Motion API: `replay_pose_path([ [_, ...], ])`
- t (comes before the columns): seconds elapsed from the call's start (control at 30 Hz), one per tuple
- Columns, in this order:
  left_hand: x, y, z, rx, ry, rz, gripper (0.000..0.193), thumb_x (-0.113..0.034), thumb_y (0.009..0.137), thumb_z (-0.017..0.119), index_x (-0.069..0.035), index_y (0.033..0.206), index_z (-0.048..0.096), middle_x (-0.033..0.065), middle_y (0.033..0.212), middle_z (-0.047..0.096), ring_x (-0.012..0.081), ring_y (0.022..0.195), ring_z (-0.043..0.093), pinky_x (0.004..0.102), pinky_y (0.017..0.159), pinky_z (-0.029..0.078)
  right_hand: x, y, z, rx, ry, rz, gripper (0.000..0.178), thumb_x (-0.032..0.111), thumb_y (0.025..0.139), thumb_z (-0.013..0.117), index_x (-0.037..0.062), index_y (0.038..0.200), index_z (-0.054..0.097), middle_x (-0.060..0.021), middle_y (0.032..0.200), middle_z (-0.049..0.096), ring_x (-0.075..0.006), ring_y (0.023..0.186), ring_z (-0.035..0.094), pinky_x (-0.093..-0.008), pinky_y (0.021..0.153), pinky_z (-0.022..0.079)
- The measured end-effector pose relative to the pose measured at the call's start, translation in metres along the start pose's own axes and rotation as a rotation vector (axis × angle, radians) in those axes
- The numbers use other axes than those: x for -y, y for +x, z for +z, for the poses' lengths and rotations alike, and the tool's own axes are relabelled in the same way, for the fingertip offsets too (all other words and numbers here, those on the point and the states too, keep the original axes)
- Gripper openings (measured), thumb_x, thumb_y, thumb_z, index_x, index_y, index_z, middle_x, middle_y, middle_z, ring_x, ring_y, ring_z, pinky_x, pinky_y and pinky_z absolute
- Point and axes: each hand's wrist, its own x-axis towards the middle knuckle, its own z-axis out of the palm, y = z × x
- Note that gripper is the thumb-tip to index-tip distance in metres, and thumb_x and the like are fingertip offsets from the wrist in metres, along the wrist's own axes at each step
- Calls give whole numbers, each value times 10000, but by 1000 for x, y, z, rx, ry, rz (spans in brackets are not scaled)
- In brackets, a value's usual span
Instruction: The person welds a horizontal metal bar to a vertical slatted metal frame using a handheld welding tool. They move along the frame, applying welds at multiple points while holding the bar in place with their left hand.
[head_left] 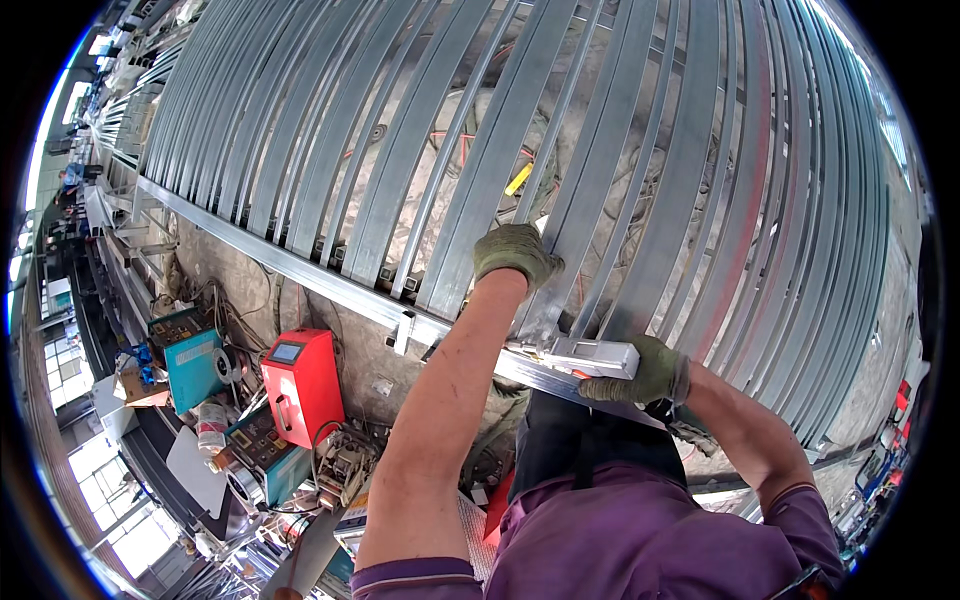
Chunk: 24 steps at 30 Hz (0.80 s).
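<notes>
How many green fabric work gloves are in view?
2: one on the left hand over the grey metal bars, one on the right hand holding the silver-grey boxy tool.

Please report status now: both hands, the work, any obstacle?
Left hand on metal bars. Right hand holding pale boxy tool near frame rail. Yellow object visible between bars; obstruction unclear.

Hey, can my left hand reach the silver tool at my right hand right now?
Probably yes: the silver tool sits near the left hand, closer to the body, its top uncovered, with nothing visible standing between them. The right hand appears to grip it, though.
</notes>
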Motion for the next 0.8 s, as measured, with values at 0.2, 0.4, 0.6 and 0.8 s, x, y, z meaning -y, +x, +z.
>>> replay_pose_path([
  [0.2,-4,2,0,-6,-22,6,876,-771,901,744,-126,1491,695,161,1412,754,317,1305,726,437,1110,577,2,-3,-5,0,-11,14,660,592,867,900,125,1321,791,-141,1146,833,-309,1037,800,-402,921,614],
  [0.4,-1,6,2,11,-15,-3,912,-767,902,743,-198,1601,602,147,1435,747,314,1317,723,444,1127,571,-1,-3,-4,11,-40,21,672,601,860,905,124,1321,792,-146,1144,832,-310,1041,801,-403,922,614],
  [0.6,1,13,10,3,-19,-5,970,-767,903,739,-318,1712,448,131,1443,745,305,1347,706,449,1148,559,-4,-4,-3,-1,-37,19,687,624,854,900,119,1307,796,-151,1131,832,-311,1039,804,-405,927,619],
  [0.8,-1,14,6,26,-22,-21,972,-763,900,745,-335,1717,438,116,1478,724,295,1369,690,446,1153,554,-11,-4,-2,-3,-76,10,653,606,861,905,134,1300,802,-129,1113,837,-289,1024,807,-395,928,623],
])
